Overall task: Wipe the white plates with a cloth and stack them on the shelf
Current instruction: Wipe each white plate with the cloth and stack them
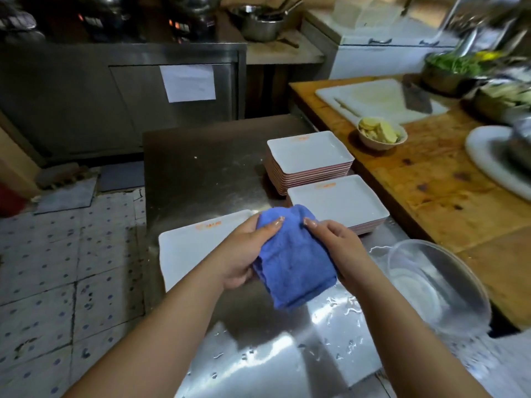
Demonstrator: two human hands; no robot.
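A: Item one: folded blue terry cloth [293,262], held over the steel counter [201,168] at centre. Grip status?

B: Both hands on it. The left hand [244,254] has thumb on top and fingers curled under the left edge; the right hand [336,245] pinches the right edge the same way. Soft, limp, likely damp; it drapes wherever it isn't supported, so it should be bunched into the palm for wiping.

A: Item two: single white rectangular ceramic plate with orange mark [184,248], flat on the counter at nine o'clock of the cloth, partly under the left hand.

B: Stiff, glazed, breakable, probably slick, since water beads lie on the counter nearby. Best taken by the rim, thumb over and fingers beneath, on a long side.

A: Item three: tall stack of like plates [310,152] at twelve o'clock; item four: low stack [336,199] at one o'clock.

B: Heavy as stacks, I'd judge. Lift one at a time.

A: Item five: clear glass bowl holding water [436,282], at three o'clock.

B: Noted. No shelf that I can identify.
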